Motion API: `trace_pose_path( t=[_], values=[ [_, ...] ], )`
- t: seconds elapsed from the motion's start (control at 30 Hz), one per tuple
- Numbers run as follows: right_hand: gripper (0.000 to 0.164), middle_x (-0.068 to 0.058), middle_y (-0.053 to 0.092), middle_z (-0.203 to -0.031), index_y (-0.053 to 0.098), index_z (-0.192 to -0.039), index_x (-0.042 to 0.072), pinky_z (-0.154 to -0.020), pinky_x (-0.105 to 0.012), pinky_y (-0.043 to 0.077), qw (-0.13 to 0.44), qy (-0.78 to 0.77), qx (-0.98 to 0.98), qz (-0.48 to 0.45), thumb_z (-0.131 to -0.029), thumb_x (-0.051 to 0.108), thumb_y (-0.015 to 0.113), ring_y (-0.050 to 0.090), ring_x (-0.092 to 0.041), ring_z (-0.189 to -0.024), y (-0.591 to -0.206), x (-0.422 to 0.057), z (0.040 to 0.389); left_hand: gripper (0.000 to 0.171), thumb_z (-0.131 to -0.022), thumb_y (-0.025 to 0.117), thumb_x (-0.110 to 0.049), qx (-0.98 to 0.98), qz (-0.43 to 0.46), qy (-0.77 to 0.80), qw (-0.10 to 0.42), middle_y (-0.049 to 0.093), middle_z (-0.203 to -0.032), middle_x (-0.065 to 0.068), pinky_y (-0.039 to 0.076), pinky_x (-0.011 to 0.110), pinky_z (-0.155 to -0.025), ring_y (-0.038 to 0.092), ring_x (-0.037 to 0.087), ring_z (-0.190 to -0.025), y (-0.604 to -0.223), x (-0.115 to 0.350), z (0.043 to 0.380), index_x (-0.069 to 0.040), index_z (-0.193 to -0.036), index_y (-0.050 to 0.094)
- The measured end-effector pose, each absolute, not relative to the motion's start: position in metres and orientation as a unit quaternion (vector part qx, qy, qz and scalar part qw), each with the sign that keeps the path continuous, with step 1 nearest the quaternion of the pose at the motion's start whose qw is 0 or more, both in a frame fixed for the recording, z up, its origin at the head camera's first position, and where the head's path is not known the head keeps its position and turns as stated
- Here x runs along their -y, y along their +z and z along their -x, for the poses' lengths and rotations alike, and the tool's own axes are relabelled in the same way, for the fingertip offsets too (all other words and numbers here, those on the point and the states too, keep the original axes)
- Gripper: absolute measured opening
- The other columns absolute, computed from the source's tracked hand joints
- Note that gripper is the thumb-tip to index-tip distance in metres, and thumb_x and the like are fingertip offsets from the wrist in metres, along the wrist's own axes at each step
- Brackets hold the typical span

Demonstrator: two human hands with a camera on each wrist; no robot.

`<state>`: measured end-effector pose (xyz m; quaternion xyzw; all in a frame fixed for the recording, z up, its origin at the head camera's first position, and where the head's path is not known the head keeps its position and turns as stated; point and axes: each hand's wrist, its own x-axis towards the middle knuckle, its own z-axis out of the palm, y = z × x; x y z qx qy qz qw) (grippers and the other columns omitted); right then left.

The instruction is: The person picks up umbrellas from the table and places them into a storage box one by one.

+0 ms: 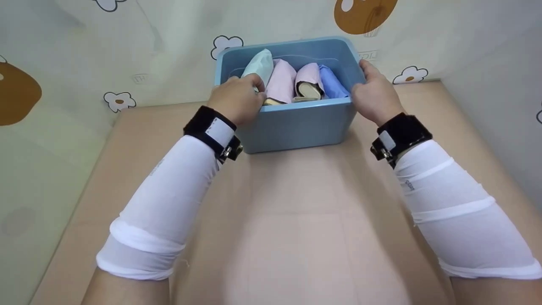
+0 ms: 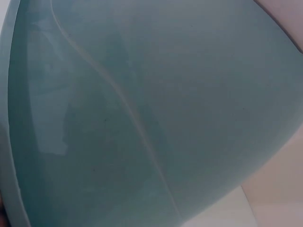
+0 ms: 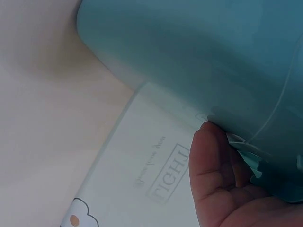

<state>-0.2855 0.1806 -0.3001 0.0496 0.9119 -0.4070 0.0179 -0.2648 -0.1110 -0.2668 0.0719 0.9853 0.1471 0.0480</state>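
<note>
A blue plastic storage bin (image 1: 298,125) is at the table's far end, its front wall facing me. Inside stand several rolled cloth bundles: a pale mint one (image 1: 260,65), a pink one (image 1: 282,80), another pink one (image 1: 309,75) showing a cream, dark-edged end, and a blue one (image 1: 332,82). My left hand (image 1: 239,97) grips the rim at the near left corner, its thumb on the inner side. At the right rim, my right hand (image 1: 377,93) holds the bin with fingers along the outside, as the right wrist view shows too. The bin's wall fills most of the left wrist view.
The tan table top (image 1: 296,237) stretches from the bin toward me. Behind and on both sides hangs a pale sheet (image 1: 169,46) printed with flowers and brown shapes, meeting the table's back edge close to the bin.
</note>
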Motion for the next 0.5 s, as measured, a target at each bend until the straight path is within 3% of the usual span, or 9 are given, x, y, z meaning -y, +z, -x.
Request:
trace_pose_path(
  t=[0.5],
  values=[
    [0.072,-0.004,0.021,-0.176,0.007,-0.17,0.023,-0.13,-0.054,0.02,0.022,-0.411,-0.91,-0.056,-0.102,0.019,0.03,0.028,-0.028,-0.159,-0.2984,-0.1808,0.2846,0.046,-0.112,0.037,-0.043,-0.983,-0.089,0.143,0.073,0.065,-0.142,0.007,0.041,0.054,-0.11,0.058,0.03,-0.123,-0.2666,0.1092,0.2668,-0.025,-0.149,0.059]
  ],
)
